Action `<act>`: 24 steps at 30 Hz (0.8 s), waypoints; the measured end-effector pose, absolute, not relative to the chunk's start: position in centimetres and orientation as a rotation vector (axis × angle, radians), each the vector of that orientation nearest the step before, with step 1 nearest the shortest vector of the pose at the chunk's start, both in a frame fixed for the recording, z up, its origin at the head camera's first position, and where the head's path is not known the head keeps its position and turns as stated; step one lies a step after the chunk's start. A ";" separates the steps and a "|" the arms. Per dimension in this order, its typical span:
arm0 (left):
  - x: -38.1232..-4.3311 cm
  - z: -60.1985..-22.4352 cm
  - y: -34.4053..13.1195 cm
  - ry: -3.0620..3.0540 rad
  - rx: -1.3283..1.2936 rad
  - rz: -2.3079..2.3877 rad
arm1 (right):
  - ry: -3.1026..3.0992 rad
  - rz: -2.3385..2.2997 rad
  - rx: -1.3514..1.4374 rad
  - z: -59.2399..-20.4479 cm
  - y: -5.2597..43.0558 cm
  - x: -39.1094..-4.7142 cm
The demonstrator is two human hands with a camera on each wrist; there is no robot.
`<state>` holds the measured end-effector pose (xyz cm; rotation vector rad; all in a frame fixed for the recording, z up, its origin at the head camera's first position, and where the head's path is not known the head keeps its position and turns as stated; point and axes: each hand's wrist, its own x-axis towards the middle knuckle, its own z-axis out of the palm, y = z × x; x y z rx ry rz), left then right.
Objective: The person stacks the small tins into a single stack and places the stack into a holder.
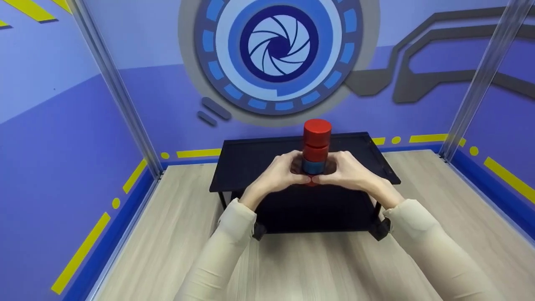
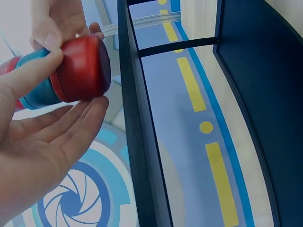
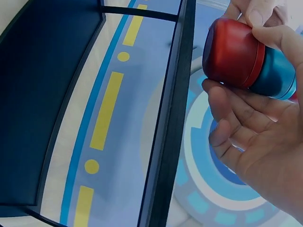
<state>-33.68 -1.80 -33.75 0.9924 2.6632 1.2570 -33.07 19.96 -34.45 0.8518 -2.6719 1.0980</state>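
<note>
In the head view a stack of small round canisters stands upright between my hands: a red top canister, another red canister, a blue canister and a red bottom canister. My left hand and right hand grip the lowest part from both sides, thumbs side by side in front. Both wrist views show the bottom canister between thumbs and fingers. A gap separates its base from the black shelf's edge there. Parts of the lower canisters are hidden by the hands.
Under the hands stands a black two-tier shelf with a raised rim and thin legs. It rests on a light wood surface, near the printed back wall. Metal posts mark the corners.
</note>
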 end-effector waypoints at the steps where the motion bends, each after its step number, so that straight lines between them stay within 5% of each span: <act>1: -33.8 -33.8 -1.7 2.670 0.984 1.267 | -2.666 1.098 0.844 -34.5 19.9 -33.3; 24: -34.6 -35.0 0.1 2.809 0.839 1.242 | -2.725 1.135 0.772 -35.5 20.3 -35.4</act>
